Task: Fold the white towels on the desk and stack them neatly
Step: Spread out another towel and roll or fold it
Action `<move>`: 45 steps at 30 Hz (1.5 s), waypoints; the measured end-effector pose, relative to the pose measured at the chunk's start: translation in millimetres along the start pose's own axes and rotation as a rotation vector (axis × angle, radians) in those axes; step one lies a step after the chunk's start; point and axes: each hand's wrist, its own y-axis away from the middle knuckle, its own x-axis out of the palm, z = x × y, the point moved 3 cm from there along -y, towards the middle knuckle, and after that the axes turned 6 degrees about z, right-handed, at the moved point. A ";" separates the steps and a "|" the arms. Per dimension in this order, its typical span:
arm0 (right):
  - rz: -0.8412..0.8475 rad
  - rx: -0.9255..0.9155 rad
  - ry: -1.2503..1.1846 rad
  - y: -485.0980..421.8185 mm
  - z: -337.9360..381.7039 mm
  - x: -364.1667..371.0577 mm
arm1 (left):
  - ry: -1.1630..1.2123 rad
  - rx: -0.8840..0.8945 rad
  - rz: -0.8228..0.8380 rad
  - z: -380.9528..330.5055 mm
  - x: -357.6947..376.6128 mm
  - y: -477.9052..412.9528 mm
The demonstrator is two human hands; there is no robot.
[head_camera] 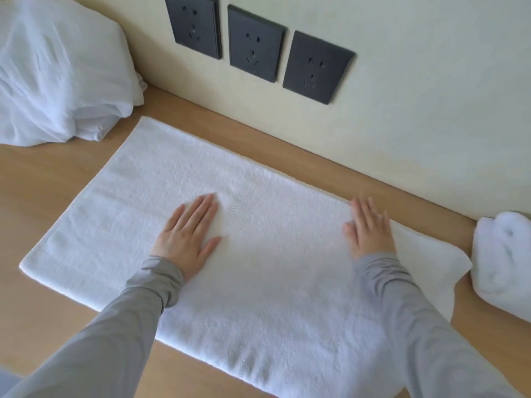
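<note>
A white towel (258, 254) lies spread flat on the wooden desk (43, 196), running from the far left to the near right. My left hand (188, 234) presses flat on its middle with straight fingers. Flat on the towel near its right far edge rests my right hand (369, 226), fingers straight too. The towel's right corner (448, 254) is slightly rumpled. Both arms wear grey sleeves. A folded or rolled white towel (502, 268) sits at the desk's right edge, touching the spread towel's corner.
A heap of thin white cloth (57, 76) lies at the far left of the desk. The cream wall (402, 124) rises right behind the towel, with three dark power sockets (255, 43) on it. Bare wood shows at the left.
</note>
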 end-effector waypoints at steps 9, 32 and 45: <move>-0.041 -0.414 -0.035 115.2 161.9 22.2 | 0.023 0.006 -0.007 2.1 5.5 -1.1; -0.385 0.673 -0.786 208.9 -27.8 21.8 | 0.332 0.071 -0.093 -92.3 -19.0 27.7; -0.206 0.869 -1.843 194.0 -54.7 25.1 | 0.400 0.311 0.340 -294.6 10.3 96.6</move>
